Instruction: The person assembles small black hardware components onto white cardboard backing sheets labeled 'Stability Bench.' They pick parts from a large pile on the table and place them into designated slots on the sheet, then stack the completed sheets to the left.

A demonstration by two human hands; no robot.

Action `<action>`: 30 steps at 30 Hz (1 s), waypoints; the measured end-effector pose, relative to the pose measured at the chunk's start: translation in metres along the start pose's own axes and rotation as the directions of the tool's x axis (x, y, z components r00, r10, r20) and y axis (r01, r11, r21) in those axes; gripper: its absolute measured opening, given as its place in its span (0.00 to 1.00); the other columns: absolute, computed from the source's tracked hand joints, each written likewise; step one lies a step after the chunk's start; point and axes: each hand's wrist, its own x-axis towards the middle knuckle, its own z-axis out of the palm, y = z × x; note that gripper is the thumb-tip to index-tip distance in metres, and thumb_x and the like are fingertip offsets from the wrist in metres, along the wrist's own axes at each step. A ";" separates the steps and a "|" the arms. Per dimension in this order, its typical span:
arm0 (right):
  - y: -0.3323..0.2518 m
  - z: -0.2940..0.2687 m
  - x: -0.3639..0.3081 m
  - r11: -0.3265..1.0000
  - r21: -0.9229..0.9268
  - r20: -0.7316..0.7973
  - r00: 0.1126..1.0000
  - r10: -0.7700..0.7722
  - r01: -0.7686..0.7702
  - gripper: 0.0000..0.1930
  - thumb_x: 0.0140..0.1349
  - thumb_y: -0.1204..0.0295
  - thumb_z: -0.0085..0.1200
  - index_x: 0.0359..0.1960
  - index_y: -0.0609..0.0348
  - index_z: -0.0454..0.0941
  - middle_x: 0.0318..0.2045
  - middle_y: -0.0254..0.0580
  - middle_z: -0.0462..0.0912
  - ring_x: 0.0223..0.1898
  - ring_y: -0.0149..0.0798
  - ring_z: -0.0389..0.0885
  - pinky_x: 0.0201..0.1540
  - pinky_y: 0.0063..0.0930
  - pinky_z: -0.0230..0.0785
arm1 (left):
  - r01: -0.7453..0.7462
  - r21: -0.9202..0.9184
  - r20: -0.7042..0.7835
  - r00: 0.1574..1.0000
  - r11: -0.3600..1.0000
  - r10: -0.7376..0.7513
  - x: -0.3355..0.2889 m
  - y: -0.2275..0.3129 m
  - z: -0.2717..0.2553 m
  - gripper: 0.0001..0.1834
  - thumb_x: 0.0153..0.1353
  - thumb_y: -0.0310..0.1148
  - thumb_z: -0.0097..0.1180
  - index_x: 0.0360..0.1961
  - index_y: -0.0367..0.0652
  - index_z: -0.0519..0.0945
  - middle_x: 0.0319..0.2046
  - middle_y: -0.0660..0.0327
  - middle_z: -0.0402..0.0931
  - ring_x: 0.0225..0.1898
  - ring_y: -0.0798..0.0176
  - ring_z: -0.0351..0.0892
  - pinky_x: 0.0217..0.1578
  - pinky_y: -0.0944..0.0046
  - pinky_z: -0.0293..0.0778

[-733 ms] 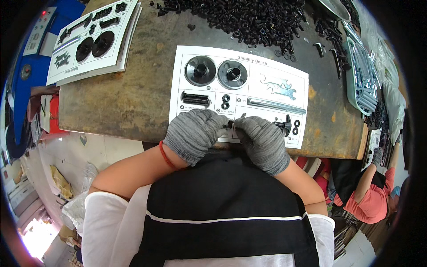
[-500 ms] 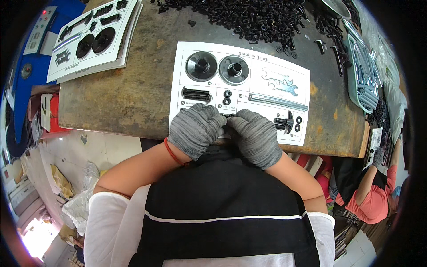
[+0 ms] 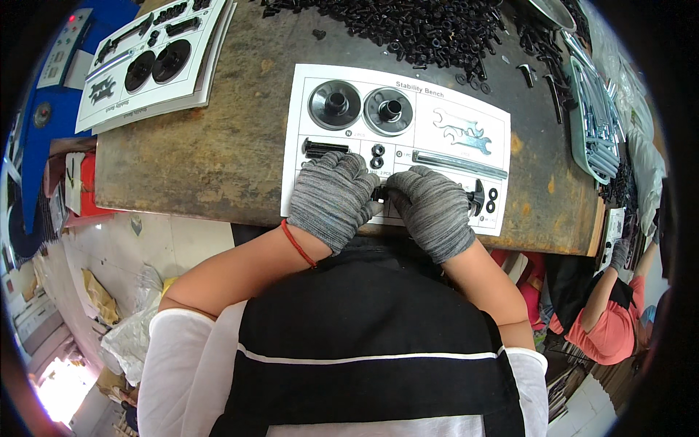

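On the table in front of me lies a white card [image 3: 293, 193] with black discs [image 3: 335, 105], bolts [image 3: 325, 150], nuts [image 3: 377, 156], a silver rod [image 3: 460, 164] and wrenches [image 3: 462, 131] showing on it. Which of these are printed and which are loose, I cannot tell. My left hand [image 3: 333, 200], in a grey knit glove, rests over the card's lower left part, fingers curled. Beside it, my gloved right hand [image 3: 431, 213] is closed, with thumb and fingers pinched. A small black part [image 3: 378, 194] shows between the fingertips of both hands; its exact kind is hidden.
A pile of black bolts and nuts [image 3: 422, 36] covers the table's far side. At right stands a pale green tray of silver rods [image 3: 597, 124]. Similar cards [image 3: 149, 65] are stacked at far left, near a blue machine [image 3: 44, 109]. Another person [image 3: 604, 320] works at far right.
My left hand has moved up and slightly right, now covering part of the bolts on the card. My right hand has shifted a little right. The card appears slightly shifted right.
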 end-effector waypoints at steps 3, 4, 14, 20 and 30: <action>0.002 0.001 0.003 0.999 0.036 -0.023 1.000 -0.015 0.016 0.07 0.58 0.68 0.59 0.37 0.52 0.84 0.30 0.43 0.82 0.33 0.49 0.81 0.35 0.40 0.74 | 0.021 0.011 -0.042 0.999 1.000 -0.020 -0.002 0.001 -0.003 0.24 0.47 0.45 0.69 0.42 0.43 0.82 0.40 0.54 0.77 0.45 0.51 0.74 0.48 0.51 0.71; 0.001 0.001 0.003 0.999 0.040 -0.009 1.000 -0.014 0.014 0.07 0.58 0.68 0.60 0.37 0.52 0.84 0.30 0.43 0.82 0.32 0.49 0.81 0.35 0.40 0.74 | 0.029 0.015 -0.065 0.998 0.999 -0.028 -0.003 0.001 -0.004 0.25 0.47 0.46 0.69 0.43 0.43 0.82 0.41 0.54 0.77 0.46 0.51 0.74 0.48 0.51 0.71; 0.039 -0.012 -0.030 0.996 0.085 -0.392 0.920 0.022 0.013 0.14 0.57 0.74 0.61 0.45 0.58 0.78 0.41 0.48 0.80 0.44 0.49 0.80 0.47 0.39 0.74 | 0.165 0.074 -0.032 0.986 0.983 -0.163 -0.024 -0.007 -0.036 0.22 0.44 0.46 0.72 0.36 0.44 0.84 0.37 0.57 0.75 0.42 0.54 0.74 0.44 0.54 0.70; 0.131 -0.009 -0.055 0.749 0.553 -0.436 0.639 0.634 -0.366 0.26 0.65 0.73 0.53 0.64 0.67 0.65 0.60 0.55 0.73 0.61 0.47 0.72 0.65 0.38 0.62 | 0.263 -0.138 -0.174 0.943 0.955 -0.285 -0.046 -0.020 -0.034 0.25 0.42 0.43 0.73 0.41 0.43 0.80 0.39 0.55 0.76 0.44 0.52 0.76 0.48 0.50 0.71; 0.190 -0.019 -0.037 0.336 0.920 -0.155 0.601 0.784 -0.203 0.22 0.59 0.82 0.54 0.57 0.67 0.72 0.54 0.48 0.78 0.54 0.42 0.76 0.59 0.34 0.66 | 0.155 -0.987 0.090 0.757 0.045 -0.647 -0.064 -0.019 -0.012 0.28 0.62 0.39 0.61 0.59 0.36 0.69 0.50 0.54 0.75 0.52 0.60 0.76 0.55 0.61 0.71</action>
